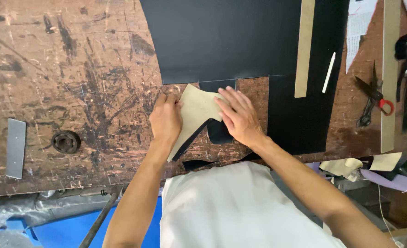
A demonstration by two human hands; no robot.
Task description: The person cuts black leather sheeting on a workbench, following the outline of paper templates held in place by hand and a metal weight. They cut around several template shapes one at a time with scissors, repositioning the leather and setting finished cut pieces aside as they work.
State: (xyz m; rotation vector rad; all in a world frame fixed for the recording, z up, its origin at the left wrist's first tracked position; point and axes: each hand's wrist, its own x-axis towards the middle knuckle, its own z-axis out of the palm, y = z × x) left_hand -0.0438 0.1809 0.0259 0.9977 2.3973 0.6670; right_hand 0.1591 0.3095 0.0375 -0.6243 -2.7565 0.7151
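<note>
Partly, the cream pattern piece (pixel 195 110) is covered: its right edge is hidden under the flat fingers of the right hand (pixel 239 117), and its left edge is met by the curled fingertips of the left hand (pixel 166 120). Neither hand is closed around anything; the right is spread open and pressed down on the piece, while the left is bent loosely with its fingertips against the piece's rim. How much of the small black cut piece (pixel 218 131) lies beneath the pattern cannot be made out, since only a rounded lobe and a thin dark edge are seen below the right fingers. The large black sheet (pixel 222 39) is cut off by the top of the view, just beyond the fingertips.

Everything is laid on a scarred brown worktable (pixel 75 82), heavily scratched and stained. Well to the right of the right fingers, a tan strip (pixel 304 50), a white marking stick (pixel 329 72) and red-handled scissors (pixel 373 98) are seen. Far left of the left fingers, a grey metal plate (pixel 15 148) and a round dark fitting (pixel 66 141) are seen. Blue sheeting (pixel 52 229) is glimpsed below the table edge.

The pattern's long axis is set diagonally, its narrow tail pointed down-left past the left wrist, its broad end up-right under the right fingers.
</note>
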